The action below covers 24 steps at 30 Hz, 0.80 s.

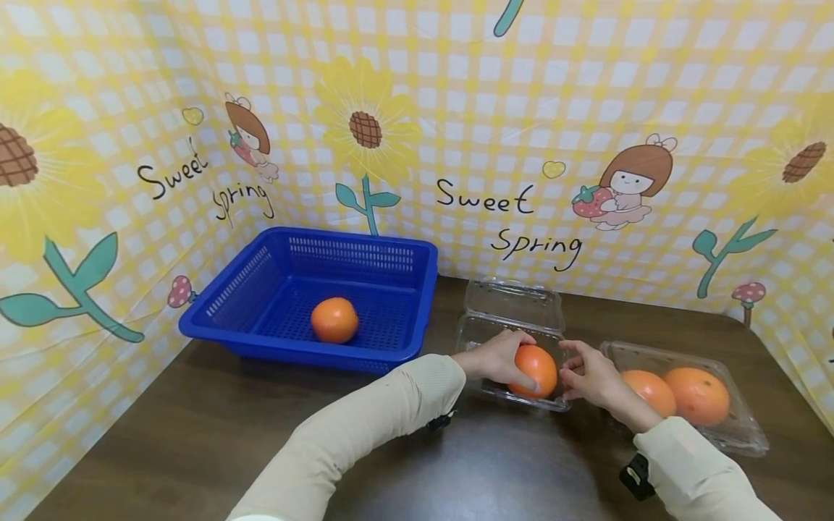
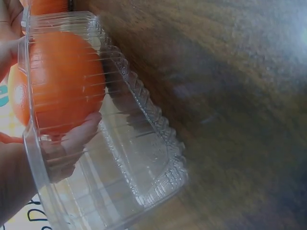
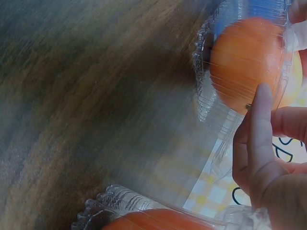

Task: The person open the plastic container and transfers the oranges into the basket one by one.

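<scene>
An orange (image 1: 538, 370) sits in the base of an unlatched clear plastic clamshell box (image 1: 476, 334), whose lid leans back toward the cloth. My left hand (image 1: 500, 358) reaches in from the left and grips this orange between thumb and fingers. In the left wrist view the orange (image 2: 67, 81) shows through the clear wall, with fingers beneath it. At the box's right side, my right hand (image 1: 591, 376) holds the wall's edge. In the right wrist view its fingertips (image 3: 261, 98) lie against the outside of the wall, with the thumb near the rim.
A blue plastic basket (image 1: 426, 311) at the left holds one orange (image 1: 335, 320). Right of my right hand stands a second clear box (image 1: 749, 434) with two oranges (image 1: 698, 396). Yellow checked cloth (image 1: 456, 130) walls off the back and sides of the brown table (image 1: 508, 470).
</scene>
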Available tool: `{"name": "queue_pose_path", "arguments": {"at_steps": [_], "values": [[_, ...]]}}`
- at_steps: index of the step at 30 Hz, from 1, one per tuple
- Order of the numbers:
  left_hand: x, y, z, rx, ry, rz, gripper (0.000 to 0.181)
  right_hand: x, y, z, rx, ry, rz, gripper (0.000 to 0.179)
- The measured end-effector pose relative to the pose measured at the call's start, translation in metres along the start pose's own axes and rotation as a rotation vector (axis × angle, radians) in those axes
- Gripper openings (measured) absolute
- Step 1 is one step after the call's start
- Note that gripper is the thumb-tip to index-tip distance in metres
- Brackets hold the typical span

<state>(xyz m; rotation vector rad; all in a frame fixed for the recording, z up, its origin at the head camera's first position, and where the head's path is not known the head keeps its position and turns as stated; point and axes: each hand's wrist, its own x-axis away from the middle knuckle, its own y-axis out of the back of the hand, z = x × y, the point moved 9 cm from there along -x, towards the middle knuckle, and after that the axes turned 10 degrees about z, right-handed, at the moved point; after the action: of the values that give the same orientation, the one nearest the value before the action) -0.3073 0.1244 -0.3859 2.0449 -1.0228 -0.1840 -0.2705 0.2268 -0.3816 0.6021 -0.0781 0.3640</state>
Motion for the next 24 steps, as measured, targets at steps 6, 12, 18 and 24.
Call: {"name": "queue_pose_path", "arguments": {"at_steps": [6, 12, 18, 24], "values": [[0.0018, -0.0014, 0.0031, 0.025, 0.027, 0.012, 0.070, 0.0001, 0.0001, -0.0003, -0.001, -0.003, -0.011, 0.050], [0.0031, 0.0004, 0.0037, 0.025, 0.035, -0.006, 0.069, 0.0005, 0.0004, -0.0004, -0.003, -0.005, -0.016, 0.050], [0.0041, 0.0011, 0.0032, 0.018, 0.030, -0.018, 0.069, 0.0013, 0.0005, 0.0001, -0.002, -0.005, -0.017, 0.050], [0.0067, 0.0047, 0.0007, 0.017, 0.021, -0.053, 0.069, 0.0009, 0.0003, 0.0017, -0.002, 0.002, -0.016, 0.050]]}}
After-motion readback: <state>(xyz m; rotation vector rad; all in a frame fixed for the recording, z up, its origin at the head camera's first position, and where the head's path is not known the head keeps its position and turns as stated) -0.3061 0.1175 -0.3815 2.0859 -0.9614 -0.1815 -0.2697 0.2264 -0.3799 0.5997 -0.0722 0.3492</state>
